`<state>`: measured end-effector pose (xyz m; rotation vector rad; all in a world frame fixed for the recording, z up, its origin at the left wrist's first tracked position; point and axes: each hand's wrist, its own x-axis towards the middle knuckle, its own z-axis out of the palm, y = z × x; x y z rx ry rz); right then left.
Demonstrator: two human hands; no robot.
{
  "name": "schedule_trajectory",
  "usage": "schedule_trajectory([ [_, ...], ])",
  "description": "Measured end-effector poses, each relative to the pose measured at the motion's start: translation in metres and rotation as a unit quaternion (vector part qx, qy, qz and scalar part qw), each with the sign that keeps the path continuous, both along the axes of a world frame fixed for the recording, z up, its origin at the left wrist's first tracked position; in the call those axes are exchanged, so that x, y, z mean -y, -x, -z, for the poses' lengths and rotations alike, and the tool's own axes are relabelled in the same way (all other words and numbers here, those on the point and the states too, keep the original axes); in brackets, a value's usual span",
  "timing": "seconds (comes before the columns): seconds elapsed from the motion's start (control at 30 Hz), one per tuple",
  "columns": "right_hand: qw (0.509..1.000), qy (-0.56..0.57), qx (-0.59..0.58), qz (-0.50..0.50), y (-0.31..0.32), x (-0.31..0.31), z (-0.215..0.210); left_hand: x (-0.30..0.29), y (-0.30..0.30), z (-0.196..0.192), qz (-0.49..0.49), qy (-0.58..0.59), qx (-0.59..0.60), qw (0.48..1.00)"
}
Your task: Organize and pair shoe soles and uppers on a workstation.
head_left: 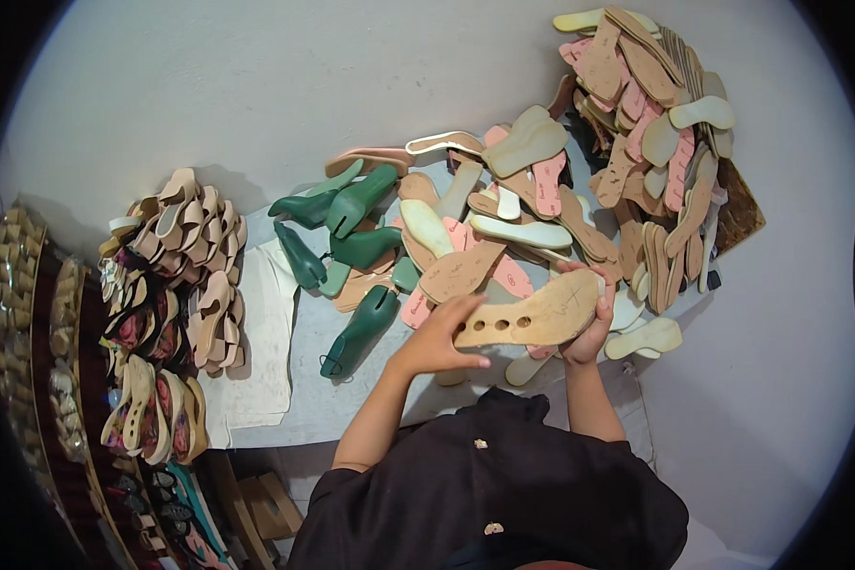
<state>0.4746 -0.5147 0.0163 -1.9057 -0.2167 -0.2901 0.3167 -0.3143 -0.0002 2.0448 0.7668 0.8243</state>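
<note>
Both hands grip one tan insole board (532, 318) with three punched holes: left hand (442, 337) pinching its heel, right hand (591, 328) clamped round its toe. Just beyond my knuckles, loose insoles (503, 237) pile up; I judge a careless swing could topple them onto the green shoe lasts (356, 204).

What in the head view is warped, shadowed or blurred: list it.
Head view: fisheye bends the grey worktable's edges and blackens the corners; soft even light, no glare; faint shadows beside the dark green plastic shoe lasts; the tan sole board with three punched holes, held by left hand and right hand, looks sharp.
</note>
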Motion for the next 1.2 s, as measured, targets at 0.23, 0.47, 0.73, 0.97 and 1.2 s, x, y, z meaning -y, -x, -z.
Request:
schedule_trajectory([
  [0.23, 0.997, -0.035, 0.024, -0.061, 0.012, -0.018, -0.012, 0.016, 0.031, -0.002, -0.049, -0.006, 0.037, 0.998],
  [0.47, 0.981, -0.081, 0.034, -0.173, 0.038, -0.066, -0.023, 0.005, 0.084, -0.014, -0.149, -0.025, 0.065, 0.986],
  [0.73, 0.938, -0.163, 0.049, -0.302, 0.129, -0.143, -0.037, -0.023, 0.205, -0.030, -0.262, -0.083, 0.107, 0.956],
  [0.97, 0.874, -0.213, 0.034, -0.435, 0.270, -0.201, -0.034, -0.030, 0.357, -0.034, -0.384, -0.120, 0.123, 0.907],
  [1.2, 0.814, -0.236, 0.001, -0.530, 0.469, -0.273, -0.064, -0.036, 0.546, -0.052, -0.474, -0.133, 0.123, 0.862],
])
